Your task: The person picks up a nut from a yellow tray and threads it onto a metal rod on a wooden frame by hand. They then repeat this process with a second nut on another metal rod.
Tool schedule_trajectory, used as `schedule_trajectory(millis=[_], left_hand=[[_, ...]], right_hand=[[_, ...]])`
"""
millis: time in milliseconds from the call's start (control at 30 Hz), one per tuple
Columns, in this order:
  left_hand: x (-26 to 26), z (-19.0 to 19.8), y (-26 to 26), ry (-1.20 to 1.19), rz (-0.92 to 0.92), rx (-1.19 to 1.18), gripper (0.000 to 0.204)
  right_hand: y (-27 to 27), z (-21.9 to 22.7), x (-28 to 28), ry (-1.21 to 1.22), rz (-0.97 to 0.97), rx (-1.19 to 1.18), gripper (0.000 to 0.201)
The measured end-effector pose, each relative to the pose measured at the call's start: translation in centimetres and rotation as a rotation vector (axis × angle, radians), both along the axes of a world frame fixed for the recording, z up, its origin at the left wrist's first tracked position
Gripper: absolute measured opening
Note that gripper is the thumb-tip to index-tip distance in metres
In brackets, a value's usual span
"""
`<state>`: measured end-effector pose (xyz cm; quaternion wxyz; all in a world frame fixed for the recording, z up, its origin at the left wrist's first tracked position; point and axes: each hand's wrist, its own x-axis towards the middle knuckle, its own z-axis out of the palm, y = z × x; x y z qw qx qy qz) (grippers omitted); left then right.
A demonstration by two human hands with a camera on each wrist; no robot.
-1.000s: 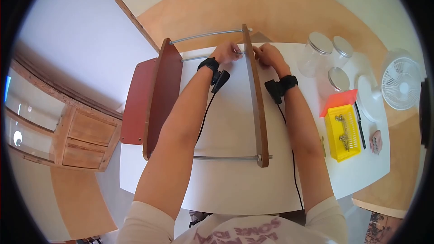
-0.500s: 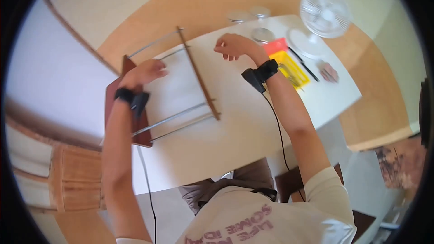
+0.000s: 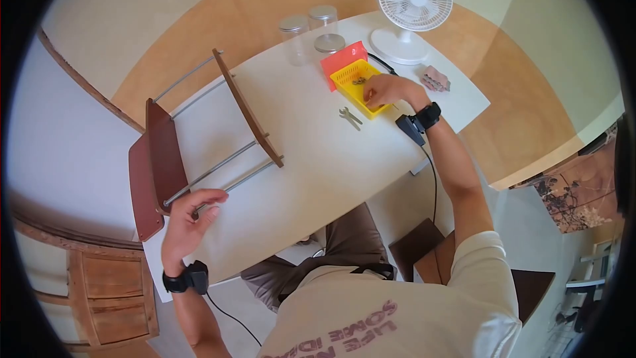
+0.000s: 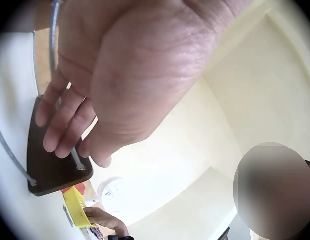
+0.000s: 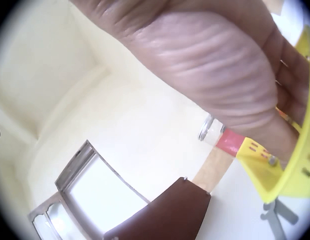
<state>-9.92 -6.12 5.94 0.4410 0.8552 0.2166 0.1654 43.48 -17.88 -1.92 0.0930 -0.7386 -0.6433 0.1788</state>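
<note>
Yellow basket (image 3: 358,86) sits at the far right of the tabletop (image 3: 311,159), beside the wrench (image 3: 350,117), so I judge it keeps small hardware within reach. My right hand (image 3: 386,90) dips into it, fingers curled; whether they pinch anything I cannot tell. My left hand (image 3: 189,215) rests loosely spread on the rack's metal rod (image 3: 218,167), seemingly steadying the frame.

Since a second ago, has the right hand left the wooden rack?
Yes. The right hand has gone from the wooden rack to the yellow basket, near the fan.
</note>
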Motion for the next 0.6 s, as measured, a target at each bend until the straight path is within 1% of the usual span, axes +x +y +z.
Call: schedule_trajectory(millis=[33, 67, 133, 167, 200, 233, 267, 333, 400, 467, 533, 600], left_hand=[[0.0, -0.9, -0.3, 0.01, -0.028, 0.029, 0.021], [0.0, -1.8, -0.4, 0.01, -0.034, 0.03, 0.021], [-0.1, -4.1, -0.6, 0.064, -0.019, -0.047, 0.021], [-0.1, -5.1, -0.5, 0.076, -0.013, -0.093, 0.022], [-0.3, -5.9, -0.6, 0.076, -0.024, -0.089, 0.022], [-0.4, -6.4, -0.6, 0.093, 0.003, -0.126, 0.023], [-0.7, -7.0, -0.5, 0.111, 0.031, -0.161, 0.023], [-1.4, -8.6, -0.3, 0.106, 0.031, -0.186, 0.023], [-2.0, -9.8, -0.3, 0.004, 0.127, -0.392, 0.022], [-1.7, -9.9, -0.7, -0.018, 0.134, -0.423, 0.021], [-2.0, -10.5, -0.8, -0.082, 0.157, -0.447, 0.019], [-1.9, -10.5, -1.0, -0.08, 0.166, -0.45, 0.019]], right_hand=[[0.2, -0.3, -0.3, 0.027, 0.109, 0.0, 0.031], [0.7, -0.2, -0.9, 0.026, 0.102, 0.001, 0.031], [2.0, -0.1, -2.0, 0.066, 0.077, -0.147, 0.036], [2.2, -0.4, -1.9, 0.066, 0.066, -0.142, 0.036], [2.2, -0.9, -2.0, 0.211, -0.048, 0.023, 0.037], [2.1, -1.2, -1.9, 0.354, -0.163, 0.19, 0.038], [1.7, 0.0, -2.3, 0.353, -0.173, 0.195, 0.038], [0.9, 2.2, -2.5, 0.146, -0.027, -0.058, 0.037], [0.9, 0.7, -2.6, 0.109, -0.004, -0.072, 0.035], [0.8, 0.4, -2.6, 0.068, 0.022, -0.086, 0.034], [0.7, 0.3, -2.4, -0.002, -0.063, -0.101, 0.033], [0.6, 0.3, -1.8, 0.013, -0.075, -0.085, 0.031]])
